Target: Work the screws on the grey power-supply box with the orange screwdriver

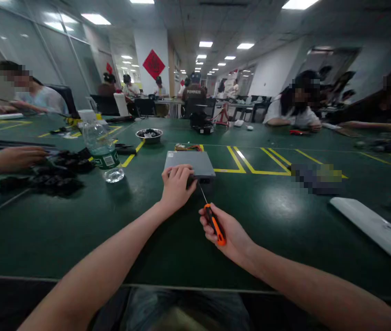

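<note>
Presently on the bench, item by item. Grey metal box [189,163]: flat on the green table [78,230], straight ahead of the seated person, its near edge facing them. Left hand [176,186]: fingers curled down over the box's near left corner, pressing on it. Right hand [225,232]: fingers wrapped shut around the orange-and-black handle of a screwdriver [212,220], whose thin shaft slants up to the box's near face; whether the tip sits in a screw I cannot tell, as that spot is dark and small.

To my eye the work goes best if the shaft is brought in line with the fastener rather than at a slant, with steady forward pressure and the left palm kept heavy so the box does not skid on the smooth mat.

Nearby: water bottle [103,149] upright to the left; metal bowl [149,134] beyond; a neighbour's hand [16,158] over a heap of black parts [48,177]; white panel [375,225] lying at right.
</note>
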`<state>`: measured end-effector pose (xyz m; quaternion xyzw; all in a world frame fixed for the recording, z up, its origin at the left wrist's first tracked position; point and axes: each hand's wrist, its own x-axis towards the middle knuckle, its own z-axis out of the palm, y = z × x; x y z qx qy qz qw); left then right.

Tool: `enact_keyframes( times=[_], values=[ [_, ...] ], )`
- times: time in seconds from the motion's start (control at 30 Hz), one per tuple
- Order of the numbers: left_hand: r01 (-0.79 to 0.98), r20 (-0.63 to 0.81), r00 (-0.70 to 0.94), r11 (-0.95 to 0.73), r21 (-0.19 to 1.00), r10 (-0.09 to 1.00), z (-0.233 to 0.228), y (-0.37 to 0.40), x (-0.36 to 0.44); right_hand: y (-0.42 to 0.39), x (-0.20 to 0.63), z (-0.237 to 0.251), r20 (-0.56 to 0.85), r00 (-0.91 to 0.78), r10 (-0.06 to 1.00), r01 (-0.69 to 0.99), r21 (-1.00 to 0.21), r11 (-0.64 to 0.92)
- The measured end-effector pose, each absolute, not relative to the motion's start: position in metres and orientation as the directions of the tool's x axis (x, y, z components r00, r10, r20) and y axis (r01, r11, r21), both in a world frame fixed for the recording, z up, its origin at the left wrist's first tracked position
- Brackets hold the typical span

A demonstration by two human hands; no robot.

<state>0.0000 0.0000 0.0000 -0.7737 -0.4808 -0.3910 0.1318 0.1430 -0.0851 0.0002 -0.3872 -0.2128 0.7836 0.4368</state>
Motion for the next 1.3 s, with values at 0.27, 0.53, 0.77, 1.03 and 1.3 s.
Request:
enact_keyframes(
  times=[0.27,0.53,0.77,1.03,1.3],
  values=[
    [0.842,0.713,0.257,-0.513,0.166,0.652,0.002,0.004,-0.007,-0.093,0.147,0.001,-0.406,-0.283,0.869,-0.548,-0.675,-0.494],
    [0.841,0.709,0.252,-0.511,0.176,0.658,0.002,0.005,-0.011,-0.098,0.148,0.0,-0.397,-0.22,0.891,-0.592,-0.672,-0.445],
    [0.845,0.704,0.249,-0.505,0.179,0.666,0.002,0.004,-0.012,-0.096,0.148,-0.001,-0.391,-0.216,0.894,-0.593,-0.675,-0.439],
    [0.847,0.71,0.242,-0.501,0.178,0.661,0.001,0.004,-0.011,-0.095,0.149,-0.001,-0.389,-0.214,0.896,-0.592,-0.679,-0.435],
    [0.849,0.704,0.238,-0.496,0.184,0.669,0.003,0.003,-0.01,-0.094,0.149,-0.001,-0.406,-0.196,0.893,-0.579,-0.687,-0.439]
  ],
)
